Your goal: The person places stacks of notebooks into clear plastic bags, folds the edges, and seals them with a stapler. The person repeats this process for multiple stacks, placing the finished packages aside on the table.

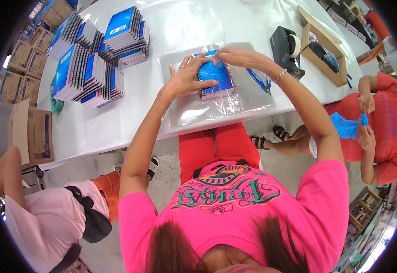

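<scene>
Head view: left hand (184, 81) had its fingers spread wide across a blue notebook stack (220, 78), which sat on clear plastic (182, 113) on the white counter (103, 125). Right hand (237, 57) was at the stack's far edge, fingers bent, honestly couldn't tell if they pinched anything. Tape dispenser (281, 48) sat off right.

Stack of blue-covered notebooks (220, 78): lies flat, pale page edges toward the person, left hand (187, 76) along its left side, right hand (230, 56) at its far end. Clear plastic film (185, 113): wrinkled, glossy, spread around the stack, reaching nearer the person than both hands.
</scene>
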A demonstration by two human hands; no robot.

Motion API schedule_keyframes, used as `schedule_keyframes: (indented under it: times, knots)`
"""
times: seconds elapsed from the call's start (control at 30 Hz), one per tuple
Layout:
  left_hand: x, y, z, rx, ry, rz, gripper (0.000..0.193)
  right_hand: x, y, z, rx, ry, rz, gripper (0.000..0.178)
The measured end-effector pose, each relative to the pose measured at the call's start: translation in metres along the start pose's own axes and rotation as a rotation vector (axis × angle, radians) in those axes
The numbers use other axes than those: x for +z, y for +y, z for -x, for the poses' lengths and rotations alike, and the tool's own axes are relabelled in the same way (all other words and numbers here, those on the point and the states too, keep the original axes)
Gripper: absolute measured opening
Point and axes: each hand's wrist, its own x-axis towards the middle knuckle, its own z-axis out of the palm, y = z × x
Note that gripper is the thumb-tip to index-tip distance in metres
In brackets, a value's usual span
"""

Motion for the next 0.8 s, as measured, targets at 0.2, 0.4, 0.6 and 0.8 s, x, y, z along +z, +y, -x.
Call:
schedule_keyframes:
  times: [0.2,0.4,0.6,0.8]
  knots:
    - [0.003,-0.002,-0.002,0.026,0.003,0.049,0.094,0.031,0.02,0.02,-0.205,0.232,0.161,0.04]
    - [0.023,-0.009,0.004,0.077,0.195,0.16,0.097,0.039,0.017,0.014,-0.218,0.286,0.356,0.053]
    - [0.031,-0.006,0.013,0.223,0.475,0.352,0.091,0.036,0.004,0.004,-0.063,0.209,0.315,0.065]
    - [0.022,-0.004,0.002,-0.073,0.414,0.192,0.05,0.042,-0.003,0.003,0.056,0.245,0.412,0.071]
